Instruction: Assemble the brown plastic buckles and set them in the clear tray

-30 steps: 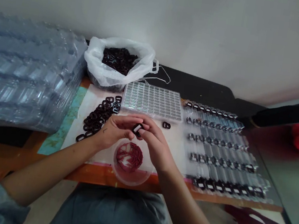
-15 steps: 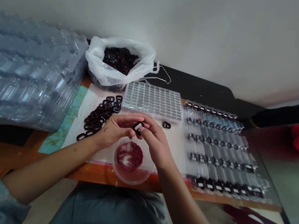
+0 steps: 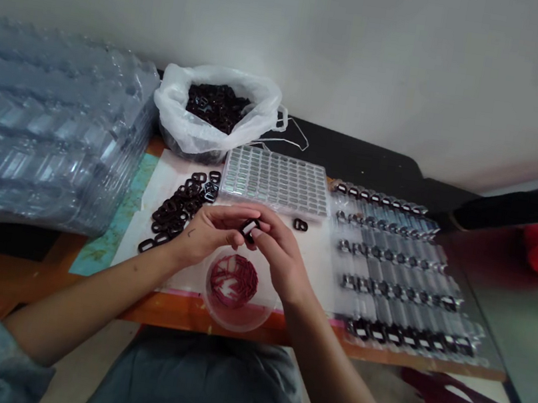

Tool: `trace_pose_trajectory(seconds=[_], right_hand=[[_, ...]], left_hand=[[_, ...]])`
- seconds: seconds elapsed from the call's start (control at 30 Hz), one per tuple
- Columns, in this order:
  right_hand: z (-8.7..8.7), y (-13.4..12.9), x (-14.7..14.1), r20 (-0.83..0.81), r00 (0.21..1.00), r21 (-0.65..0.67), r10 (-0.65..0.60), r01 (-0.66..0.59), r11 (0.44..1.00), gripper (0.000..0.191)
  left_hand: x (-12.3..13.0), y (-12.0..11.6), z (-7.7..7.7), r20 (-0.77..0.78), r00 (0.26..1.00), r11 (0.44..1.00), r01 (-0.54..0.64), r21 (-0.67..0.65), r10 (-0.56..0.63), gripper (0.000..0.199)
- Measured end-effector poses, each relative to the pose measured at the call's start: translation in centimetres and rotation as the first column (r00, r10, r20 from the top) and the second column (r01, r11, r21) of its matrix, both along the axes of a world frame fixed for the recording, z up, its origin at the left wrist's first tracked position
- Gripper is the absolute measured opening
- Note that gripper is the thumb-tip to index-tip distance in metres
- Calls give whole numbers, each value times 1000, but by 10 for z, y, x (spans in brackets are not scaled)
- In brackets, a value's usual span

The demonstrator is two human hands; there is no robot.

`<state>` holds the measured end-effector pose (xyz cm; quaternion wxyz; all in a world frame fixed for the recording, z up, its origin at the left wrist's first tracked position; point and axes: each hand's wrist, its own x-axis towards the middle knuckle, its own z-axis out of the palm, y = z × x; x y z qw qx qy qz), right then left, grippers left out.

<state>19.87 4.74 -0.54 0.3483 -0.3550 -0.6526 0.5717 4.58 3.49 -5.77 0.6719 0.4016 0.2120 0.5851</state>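
Both my hands meet over a white sheet, pinching a small dark buckle with a pale centre (image 3: 248,230) between their fingertips. My left hand (image 3: 211,233) holds its left side, and my right hand (image 3: 281,254) holds its right side. Just below my hands stands a round clear tub (image 3: 237,311) holding thin dark red loops. To the left lies a heap of dark brown rectangular buckles (image 3: 176,211). One loose buckle (image 3: 300,224) rests beyond my right hand.
A clear tray with rows of small pale items (image 3: 275,180) lies behind my hands. Behind it, a white plastic bag (image 3: 172,103) holds dark buckles. Stacked clear blister trays (image 3: 42,127) fill the left, and a clear tray with rows of buckles (image 3: 390,267) lies right.
My hands keep the buckle in nearly the same place. The whole view has shifted very slightly.
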Motion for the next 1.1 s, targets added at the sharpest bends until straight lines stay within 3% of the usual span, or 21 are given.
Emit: trace_pose_trajectory(seconds=[0.5,1.1], right_hand=[[-9,0,0,-68,998,-60,-5,1,998,33],[-7,4,-4,-22,997,-67,-67,66,996,31]], left_hand=[[-1,0,-4,-66,997,998,-48,-34,46,39],[3,0,10,-41,996,992,-82,-93,78,34]])
